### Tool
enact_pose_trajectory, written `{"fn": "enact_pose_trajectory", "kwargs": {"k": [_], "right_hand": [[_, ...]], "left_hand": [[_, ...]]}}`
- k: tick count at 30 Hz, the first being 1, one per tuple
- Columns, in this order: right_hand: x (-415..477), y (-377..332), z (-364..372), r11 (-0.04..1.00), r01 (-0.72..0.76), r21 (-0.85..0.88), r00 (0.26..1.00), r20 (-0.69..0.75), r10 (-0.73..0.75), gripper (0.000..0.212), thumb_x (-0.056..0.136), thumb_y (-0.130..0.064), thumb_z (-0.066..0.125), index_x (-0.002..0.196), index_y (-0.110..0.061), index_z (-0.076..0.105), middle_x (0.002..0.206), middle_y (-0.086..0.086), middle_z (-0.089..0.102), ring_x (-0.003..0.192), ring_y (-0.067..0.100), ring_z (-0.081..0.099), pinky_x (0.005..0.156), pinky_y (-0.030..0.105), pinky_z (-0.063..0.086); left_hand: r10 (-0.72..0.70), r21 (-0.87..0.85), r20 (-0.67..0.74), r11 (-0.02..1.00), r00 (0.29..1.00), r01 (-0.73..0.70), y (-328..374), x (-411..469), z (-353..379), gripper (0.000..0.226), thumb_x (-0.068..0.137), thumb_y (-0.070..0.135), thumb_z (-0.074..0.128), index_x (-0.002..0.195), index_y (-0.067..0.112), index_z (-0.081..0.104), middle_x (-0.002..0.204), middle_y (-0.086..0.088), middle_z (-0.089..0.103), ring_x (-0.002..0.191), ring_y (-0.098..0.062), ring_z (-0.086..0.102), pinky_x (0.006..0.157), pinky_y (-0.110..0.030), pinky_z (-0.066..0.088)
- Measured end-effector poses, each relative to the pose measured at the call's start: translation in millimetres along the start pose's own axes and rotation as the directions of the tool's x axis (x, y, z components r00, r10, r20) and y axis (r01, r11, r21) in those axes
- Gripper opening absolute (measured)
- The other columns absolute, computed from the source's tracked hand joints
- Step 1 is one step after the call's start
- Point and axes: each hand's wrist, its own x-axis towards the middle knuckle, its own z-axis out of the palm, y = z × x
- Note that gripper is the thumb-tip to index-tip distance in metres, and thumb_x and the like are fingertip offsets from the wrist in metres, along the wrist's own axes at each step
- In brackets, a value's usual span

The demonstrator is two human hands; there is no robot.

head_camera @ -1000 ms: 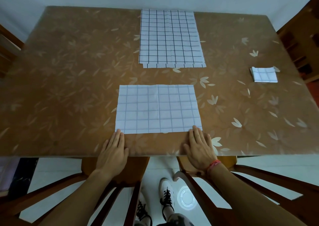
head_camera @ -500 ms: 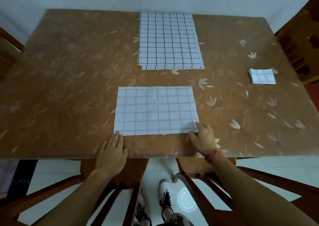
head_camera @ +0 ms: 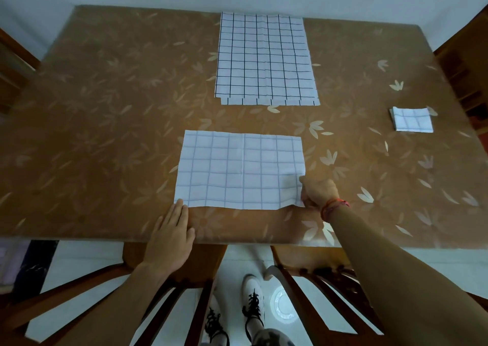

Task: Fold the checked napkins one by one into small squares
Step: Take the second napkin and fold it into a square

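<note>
Bare forearms; a thin red cord bracelet (head_camera: 334, 206) circles the right wrist; white lace-up sneakers (head_camera: 253, 303) with black laces below.

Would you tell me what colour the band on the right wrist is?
Red, seen in the head view: the band on the right wrist.

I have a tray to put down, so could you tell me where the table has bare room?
The table's whole left half, beside both napkins, is bare. So is the strip between the near napkin and the folded square. The near middle is crowded by both hands.
</note>
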Motion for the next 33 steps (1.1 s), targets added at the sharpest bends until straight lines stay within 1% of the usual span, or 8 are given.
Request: {"fn": "enact_pose_trajectory", "kwargs": {"k": [2,5,11,14,20,24,29,33], "right_hand": [[5.7,-2.3,1.6,1.0,-0.01,-0.03,1.0,0.026,0.011,0.033,0.083,-0.035,0.066,0.076,-0.005,0.055,0.068,0.007,0.055,0.059,0.023,0.053,0.048,0.026,0.041],[12.7,-3.0,2.1,0.996,0.053,-0.074,0.998,0.028,-0.051,0.038,0.08,-0.039,0.07,0.083,-0.003,0.058,0.083,0.006,0.057,0.08,0.024,0.055,0.067,0.03,0.044],[12.9,-3.2,-0.5,0.989,0.121,-0.081,0.992,0.034,-0.119,0.013,0.079,-0.021,0.072,0.077,-0.009,0.067,0.07,0.005,0.062,0.063,0.022,0.06,0.046,0.025,0.047],[3.9,2.2,0.9,0.996,0.087,0.005,0.996,0.025,-0.087,0.014,0.078,-0.017,0.072,0.071,-0.007,0.067,0.068,0.008,0.065,0.052,0.021,0.059,0.039,0.023,0.049],[-31.4,13.7,6.6,0.955,-0.006,0.295,0.999,0.041,-0.006,0.019,0.08,-0.011,0.07,0.078,0.007,0.065,0.068,0.013,0.06,0.049,0.024,0.057,0.041,0.025,0.05],[-52.0,15.8,14.0,0.887,-0.111,0.448,0.984,0.173,0.036,0.013,0.081,-0.006,0.068,0.076,0.005,0.061,0.073,0.014,0.061,0.058,0.027,0.061,0.045,0.03,0.055],[-69.5,21.7,20.7,0.879,-0.15,0.453,0.918,0.394,-0.046,0.018,0.084,-0.004,0.063,0.098,0.008,0.064,0.065,0.008,0.064,0.051,0.017,0.063,0.048,0.027,0.053],[-73.3,25.8,11.3,0.9,-0.148,0.411,0.749,0.641,-0.17,0.038,0.08,0.002,0.058,0.117,-0.001,0.06,0.106,0.016,0.07,0.093,0.031,0.07,0.071,0.036,0.057]], "left_hand": [[0.003,0.001,-0.006,1.0,1.0,-0.003,-0.7,0.2,0.1,0.061,0.102,0.038,0.027,0.154,0.013,0.005,0.162,0.0,-0.006,0.148,-0.014,-0.005,0.119,-0.037,0.006],[0.005,0.009,-0.014,1.0,1.0,-0.005,-2.6,-0.7,-0.5,0.061,0.102,0.038,0.027,0.154,0.014,0.006,0.162,0.001,-0.006,0.148,-0.012,-0.006,0.119,-0.038,0.006],[0.004,-0.04,-0.052,0.999,0.999,-0.006,0.2,-0.1,-1.0,0.061,0.102,0.038,0.03,0.154,0.013,0.009,0.162,-0.001,-0.002,0.148,-0.013,-0.003,0.118,-0.036,0.005],[0.007,-0.095,-0.11,0.995,0.994,-0.018,10.6,2.2,-1.6,0.063,0.101,0.036,0.038,0.153,0.011,0.014,0.162,-0.005,0.005,0.148,-0.017,0.003,0.117,-0.034,0.008],[0.111,-0.199,-0.179,0.969,0.978,-0.146,67.3,4.4,-2.4,0.058,0.092,0.033,0.057,0.144,0.014,0.039,0.151,-0.007,0.034,0.139,-0.023,0.029,0.11,-0.038,0.036],[0.09,-0.291,-0.186,0.946,0.978,-0.142,104.6,6.8,0.2,0.062,0.089,0.037,0.062,0.144,0.018,0.04,0.148,-0.004,0.034,0.133,-0.02,0.037,0.104,-0.033,0.04],[0.024,-0.356,-0.157,0.931,0.987,-0.08,118.9,13.8,0.5,0.053,0.095,0.026,0.055,0.145,0.023,0.038,0.143,-0.003,0.032,0.13,-0.02,0.037,0.097,-0.03,0.046],[0.027,-0.419,-0.18,0.902,0.983,-0.102,107.7,20.4,0.2,0.038,0.097,0.012,0.049,0.135,0.017,0.054,0.134,-0.004,0.043,0.123,-0.021,0.043,0.097,-0.035,0.049]]}}
